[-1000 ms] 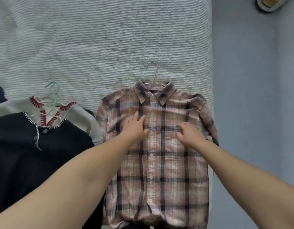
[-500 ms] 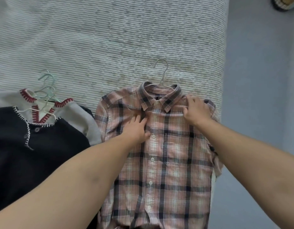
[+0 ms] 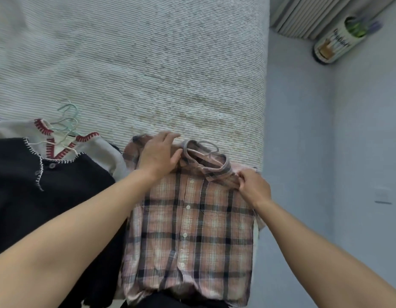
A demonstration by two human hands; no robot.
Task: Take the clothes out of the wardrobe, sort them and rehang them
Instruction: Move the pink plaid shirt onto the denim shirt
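Note:
A pink and dark plaid shirt (image 3: pixel 192 225) lies button-side up on the white bed (image 3: pixel 148 70), near its right edge. A thin wire hanger (image 3: pixel 207 144) pokes out of its collar. My left hand (image 3: pixel 158 155) rests on the shirt's left shoulder with fingers spread, the thumb beside the collar. My right hand (image 3: pixel 252 185) pinches the fabric at the right shoulder, just below the collar tip. To the left lie a black cardigan (image 3: pixel 48 196) with white stitching and a cream garment (image 3: pixel 86 147) with red stitching, on pale green hangers (image 3: pixel 68 121).
The bed's right edge runs just beyond the shirt, with grey floor (image 3: pixel 303 152) past it. A round bin (image 3: pixel 339 38) stands in the far right corner beside a ribbed white radiator (image 3: pixel 315 16). A wall socket (image 3: pixel 382 195) sits on the right.
My left hand moved from the shirt's chest up to its left shoulder. My right hand slid to the right shoulder and now pinches the cloth. The head camera has tilted up.

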